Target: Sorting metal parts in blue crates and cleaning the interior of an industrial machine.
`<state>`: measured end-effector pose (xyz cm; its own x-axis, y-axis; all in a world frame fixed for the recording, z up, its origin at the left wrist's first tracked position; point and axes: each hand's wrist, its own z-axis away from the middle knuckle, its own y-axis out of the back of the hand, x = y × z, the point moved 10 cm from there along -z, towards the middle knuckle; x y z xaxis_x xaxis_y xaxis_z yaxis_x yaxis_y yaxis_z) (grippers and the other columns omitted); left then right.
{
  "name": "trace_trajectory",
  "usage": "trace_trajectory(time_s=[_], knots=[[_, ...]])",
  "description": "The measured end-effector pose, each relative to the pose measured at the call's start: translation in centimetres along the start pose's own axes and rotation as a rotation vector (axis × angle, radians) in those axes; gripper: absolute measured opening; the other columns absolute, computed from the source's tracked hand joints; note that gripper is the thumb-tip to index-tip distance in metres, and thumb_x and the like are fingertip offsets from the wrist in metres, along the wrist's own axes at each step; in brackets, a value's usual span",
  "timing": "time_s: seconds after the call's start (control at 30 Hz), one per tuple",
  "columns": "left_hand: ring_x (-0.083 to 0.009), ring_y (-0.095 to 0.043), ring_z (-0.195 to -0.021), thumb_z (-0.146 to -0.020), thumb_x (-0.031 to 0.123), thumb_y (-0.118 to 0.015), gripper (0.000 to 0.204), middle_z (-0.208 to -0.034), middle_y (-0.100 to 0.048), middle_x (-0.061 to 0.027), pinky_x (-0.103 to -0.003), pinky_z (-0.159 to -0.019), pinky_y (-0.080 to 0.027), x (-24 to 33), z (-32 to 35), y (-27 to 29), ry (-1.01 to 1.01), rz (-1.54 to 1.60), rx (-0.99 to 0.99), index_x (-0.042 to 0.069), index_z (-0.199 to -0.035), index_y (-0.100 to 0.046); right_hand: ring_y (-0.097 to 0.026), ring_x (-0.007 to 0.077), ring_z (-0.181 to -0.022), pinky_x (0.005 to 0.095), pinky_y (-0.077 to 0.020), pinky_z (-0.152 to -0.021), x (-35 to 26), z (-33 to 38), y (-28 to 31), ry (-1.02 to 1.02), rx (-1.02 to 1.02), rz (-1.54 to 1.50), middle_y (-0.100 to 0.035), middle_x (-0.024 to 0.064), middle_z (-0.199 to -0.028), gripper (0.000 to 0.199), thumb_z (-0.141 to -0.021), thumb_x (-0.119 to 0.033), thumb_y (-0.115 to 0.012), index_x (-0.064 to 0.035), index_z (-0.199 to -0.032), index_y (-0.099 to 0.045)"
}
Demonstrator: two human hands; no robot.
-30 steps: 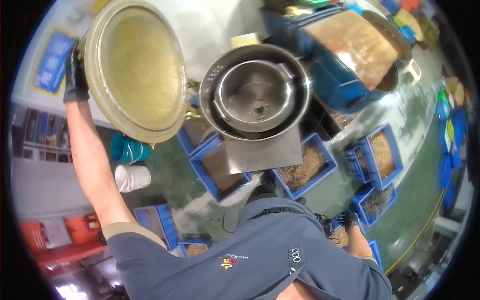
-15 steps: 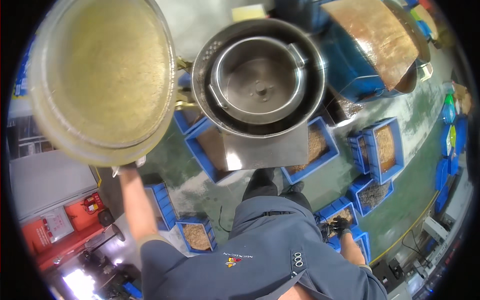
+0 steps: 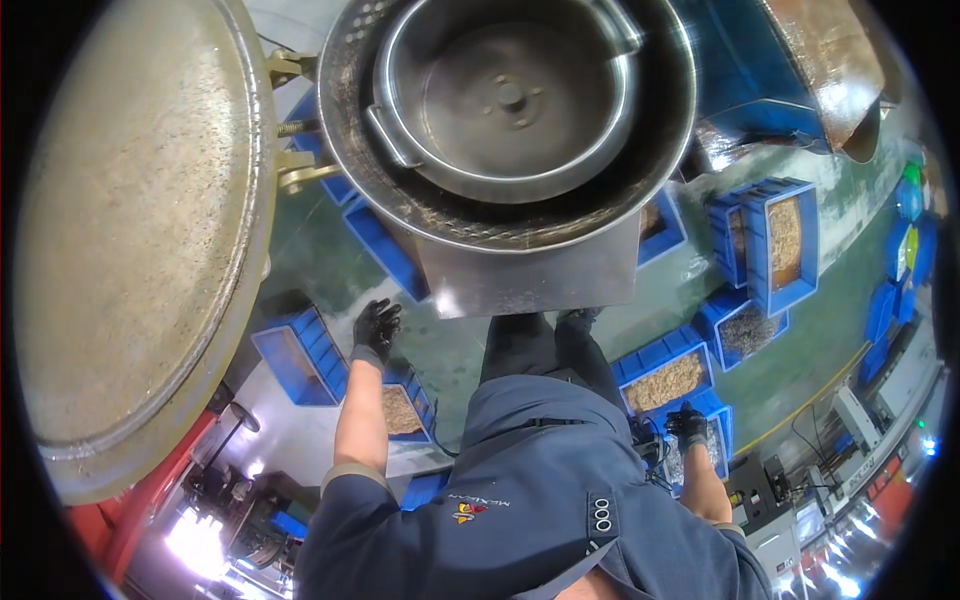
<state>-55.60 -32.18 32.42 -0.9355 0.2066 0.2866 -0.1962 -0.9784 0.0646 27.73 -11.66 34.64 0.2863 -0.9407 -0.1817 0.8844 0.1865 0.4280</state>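
A large round metal lid point(image 3: 140, 230), yellowish and worn inside, stands swung back at the left on hinge brackets point(image 3: 300, 175). It belongs to a round steel drum machine point(image 3: 560, 228), which holds a smaller steel basket point(image 3: 470, 90) with two handles; I see no load inside it. My left hand point(image 3: 378, 326), in a black glove, is in the air between lid and drum, apart from both. Its fingers are loosely spread and empty. Low at my right side, my right hand point(image 3: 686, 425), also black-gloved, hangs above a blue crate point(image 3: 727, 450), fingers loosely apart, nothing visible in them.
Blue crates with tan granular material point(image 3: 668, 382) stand at my right, with a grey-filled crate point(image 3: 748, 330) and a stacked pair point(image 3: 785, 245) beyond. More crates point(image 3: 310, 360) stand at my left. A large blue container point(image 3: 755, 75) is at the far right.
My left hand has come off the lid's edge and moved down and right. The lid has swung farther left, away from the drum. My right hand stays low at my side.
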Motion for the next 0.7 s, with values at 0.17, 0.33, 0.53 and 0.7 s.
trace_trajectory(time_s=[0.17,0.33,0.53,0.7], knots=[[-0.0228,-0.061,-0.061,-0.093,0.031,-0.05,0.033,-0.098,-0.066,-0.019,-0.031,-0.053,-0.05,2.4,0.0,-1.8,-0.071,-0.045,-0.008,0.006,-0.116,-0.056,-0.057,0.029,-0.045,0.0375,-0.0459,-0.039,-2.2,-1.0,-1.8,-0.051,-0.112,-0.082,-0.063,0.015,-0.066,0.023,-0.091,-0.023,-0.054,-0.0049,-0.08,-0.062],[-0.0163,-0.061,-0.06,-0.095,0.025,-0.051,0.029,-0.092,-0.067,-0.0126,-0.027,-0.051,-0.049,11.6,8.9,-8.8,-0.602,-0.171,-0.035,0.007,-0.117,-0.059,-0.058,0.026,-0.098,0.0411,-0.0434,-0.089,-20.6,3.0,-8.1,0.691,0.011,0.942,-0.063,0.0172,-0.106,0.042,-0.095,-0.032,-0.048,0.0034,-0.117,-0.057],[-0.0139,-0.062,-0.081,-0.097,0.021,-0.05,0.031,-0.099,-0.066,-0.0107,-0.025,-0.066,-0.051,19.4,28.1,-26.4,-1.352,-0.37,-0.179,0.003,-0.121,-0.056,-0.06,0.0174,-0.095,0.0287,-0.0471,-0.084,-50.5,26.8,-22.8,1.107,-0.15,-0.04,-0.061,0.0115,-0.109,0.039,-0.096,-0.021,-0.051,-0.0002,-0.129,-0.05],[-0.014,-0.06,-0.084,-0.091,0.019,-0.059,0.031,-0.097,-0.064,-0.008,-0.028,-0.07,-0.05,22.8,19.8,-30.8,-1.135,-0.416,-0.22,0.002,-0.117,-0.057,-0.059,0.0125,-0.087,0.0262,-0.0481,-0.074,-63.3,33.4,-34.9,1.427,-0.11,0.157,-0.065,0.0067,-0.096,0.028,-0.091,-0.02,-0.058,-0.0053,-0.115,-0.062]])
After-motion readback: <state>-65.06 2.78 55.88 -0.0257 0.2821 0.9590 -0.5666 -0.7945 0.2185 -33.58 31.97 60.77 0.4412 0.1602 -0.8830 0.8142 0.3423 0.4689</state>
